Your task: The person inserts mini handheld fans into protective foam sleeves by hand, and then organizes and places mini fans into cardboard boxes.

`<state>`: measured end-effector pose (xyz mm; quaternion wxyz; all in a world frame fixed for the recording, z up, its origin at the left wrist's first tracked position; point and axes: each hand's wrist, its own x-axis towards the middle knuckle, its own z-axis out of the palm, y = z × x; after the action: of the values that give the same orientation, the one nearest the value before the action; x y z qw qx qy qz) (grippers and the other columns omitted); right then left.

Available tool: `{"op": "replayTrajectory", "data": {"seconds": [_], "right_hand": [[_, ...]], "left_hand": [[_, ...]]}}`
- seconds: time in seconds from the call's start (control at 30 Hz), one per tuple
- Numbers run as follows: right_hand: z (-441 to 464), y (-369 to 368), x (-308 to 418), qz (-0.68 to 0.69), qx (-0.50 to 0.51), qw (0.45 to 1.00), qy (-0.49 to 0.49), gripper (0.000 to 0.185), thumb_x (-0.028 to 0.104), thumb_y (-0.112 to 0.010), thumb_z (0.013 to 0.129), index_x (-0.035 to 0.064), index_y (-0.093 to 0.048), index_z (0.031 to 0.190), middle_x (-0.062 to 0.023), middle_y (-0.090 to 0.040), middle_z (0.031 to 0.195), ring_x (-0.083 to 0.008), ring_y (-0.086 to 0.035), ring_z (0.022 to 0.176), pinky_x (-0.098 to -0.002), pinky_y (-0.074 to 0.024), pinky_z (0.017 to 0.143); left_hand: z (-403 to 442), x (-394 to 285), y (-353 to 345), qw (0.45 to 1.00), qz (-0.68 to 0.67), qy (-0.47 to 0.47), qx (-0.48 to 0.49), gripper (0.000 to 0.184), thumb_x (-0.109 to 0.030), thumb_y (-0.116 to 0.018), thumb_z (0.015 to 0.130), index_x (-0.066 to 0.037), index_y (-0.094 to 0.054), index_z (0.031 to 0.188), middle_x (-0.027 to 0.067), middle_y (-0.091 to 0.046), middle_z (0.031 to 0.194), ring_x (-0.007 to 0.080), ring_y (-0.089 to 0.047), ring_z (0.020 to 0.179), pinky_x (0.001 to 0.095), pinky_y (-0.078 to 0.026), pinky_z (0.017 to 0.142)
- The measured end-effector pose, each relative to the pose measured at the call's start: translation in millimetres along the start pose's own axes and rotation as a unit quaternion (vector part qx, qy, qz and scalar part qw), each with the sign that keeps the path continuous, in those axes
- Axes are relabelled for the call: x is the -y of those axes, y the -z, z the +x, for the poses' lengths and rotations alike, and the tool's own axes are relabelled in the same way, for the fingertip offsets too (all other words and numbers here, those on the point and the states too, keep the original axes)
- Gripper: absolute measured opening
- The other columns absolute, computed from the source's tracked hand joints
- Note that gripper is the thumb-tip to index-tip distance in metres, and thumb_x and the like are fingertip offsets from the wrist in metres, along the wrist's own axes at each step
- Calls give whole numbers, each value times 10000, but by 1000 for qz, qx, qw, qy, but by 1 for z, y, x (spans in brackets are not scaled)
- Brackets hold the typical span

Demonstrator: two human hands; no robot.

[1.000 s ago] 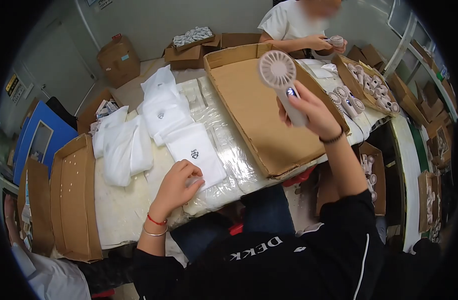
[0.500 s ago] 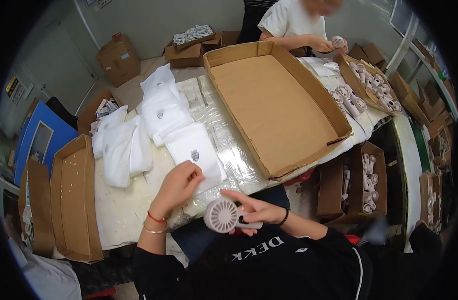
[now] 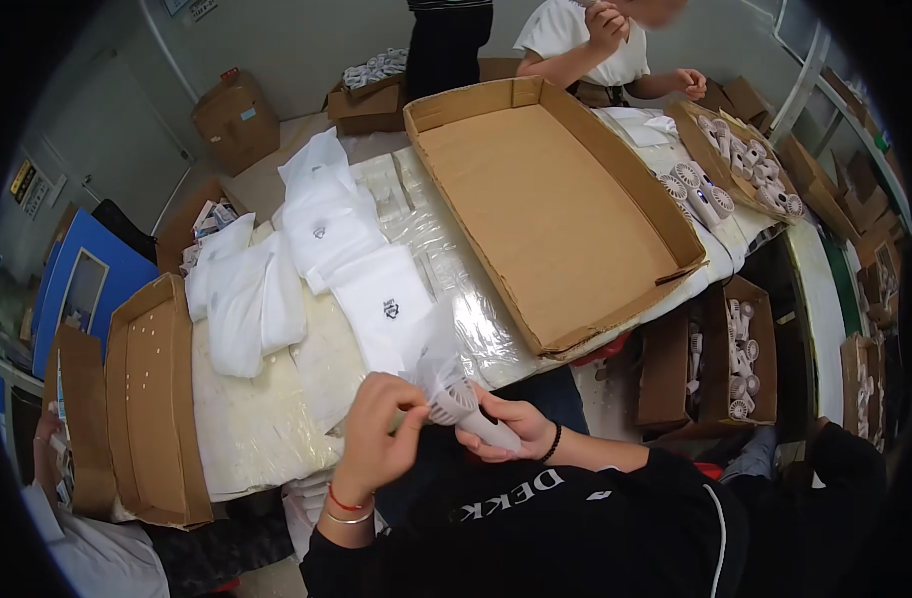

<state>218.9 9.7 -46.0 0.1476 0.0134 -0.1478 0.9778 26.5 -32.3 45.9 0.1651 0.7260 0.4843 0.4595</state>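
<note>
A handheld mini fan (image 3: 466, 404) with a round slatted head is in my right hand (image 3: 511, 424), whose fingers wrap around its handle. Its head points up and to the left, at the mouth of a thin translucent plastic bag (image 3: 431, 344). My left hand (image 3: 384, 424) is closed in a pinch beside the fan head and appears to grip the bag's edge. Just beyond, a stack of white bags (image 3: 371, 294) with a small dark print lies on the table.
A large shallow cardboard tray (image 3: 565, 229) stands on the plastic-covered table (image 3: 257, 429). Folded white bags (image 3: 242, 304) lie left, near a narrow cardboard box (image 3: 147, 399). Several fans fill a box (image 3: 750, 164) at right and cartons (image 3: 710, 384) below. Across the table is a co-worker (image 3: 615, 50).
My left hand has moved from the bag stack to the fan head, bringing a translucent bag. The fan has turned and tilted upward. The co-worker has raised one hand.
</note>
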Motion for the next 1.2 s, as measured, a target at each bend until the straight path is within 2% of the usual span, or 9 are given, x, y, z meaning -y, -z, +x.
{"op": "replayTrajectory", "data": {"seconds": [0.17,0.23,0.3,0.37,0.43,0.7,0.77,0.97,1.2], "right_hand": [[3,-24,1,90,-130,982,100,452,447,-272,969,124,-319,1281,-88,-522,786,-156,-464,539,-245,-375,465],[7,-31,4,-29,-171,980,102,505,466,-290,964,111,-302,1323,-62,-518,762,-140,-468,548,-247,-375,466],[5,-39,3,-449,-241,840,184,535,453,-308,967,103,-271,1371,-40,-512,753,-128,-468,549,-252,-396,483],[8,-28,7,-456,-263,833,170,515,389,-285,987,106,-205,1410,-42,-533,835,-118,-501,611,-260,-444,541],[15,-34,13,-267,-286,901,186,543,437,-237,978,109,-198,1409,-103,-480,1230,-186,-531,1063,-322,-457,887],[9,-24,12,-240,-206,942,114,530,287,-459,954,57,-225,1370,-85,-484,1184,-112,-498,1039,-231,-440,835],[5,-30,15,-573,-60,818,-5,589,246,-529,922,71,-202,1380,-90,-523,1115,-80,-498,1001,-212,-433,820],[3,-28,20,-540,73,838,-39,438,145,-530,911,61,-418,1326,-87,-585,1122,-138,-551,966,-261,-435,850],[-19,-28,27,-594,72,798,-70,441,185,-557,900,49,-433,1301,-91,-587,1081,-142,-554,956,-262,-447,828]], "left_hand": [[-7,-2,-41,983,137,-122,14,119,-39,-638,694,-66,-566,785,56,-549,762,236,-512,673,345,-386,597],[-5,-2,-46,972,176,-146,-47,140,-42,-633,687,-68,-567,808,47,-544,754,225,-513,660,335,-384,599],[-3,-9,-46,970,177,-157,-63,143,-53,-638,684,-80,-574,809,34,-534,746,211,-512,652,326,-384,596],[-8,-16,-52,968,150,-197,50,138,-60,-641,684,-87,-579,805,26,-523,738,203,-504,642,320,-382,593],[-19,-11,-60,960,155,-216,92,156,-119,-675,701,-91,-581,822,29,-527,742,207,-501,634,316,-387,599],[-29,-4,-56,985,172,-8,-24,555,-307,-778,654,-72,-566,1111,165,-469,1273,322,-558,949,376,-449,805],[-35,8,-47,998,49,21,26,497,-231,-779,657,-80,-576,1085,161,-495,1228,339,-555,986,394,-446,836],[-34,54,51,970,113,45,-212,290,-33,-621,769,-28,-531,1045,154,-481,1227,304,-401,1213,393,-292,1022],[-51,103,192,863,224,124,-437,306,-13,-502,892,17,-472,1195,127,-496,1236,221,-468,1141,333,-378,957]]}}
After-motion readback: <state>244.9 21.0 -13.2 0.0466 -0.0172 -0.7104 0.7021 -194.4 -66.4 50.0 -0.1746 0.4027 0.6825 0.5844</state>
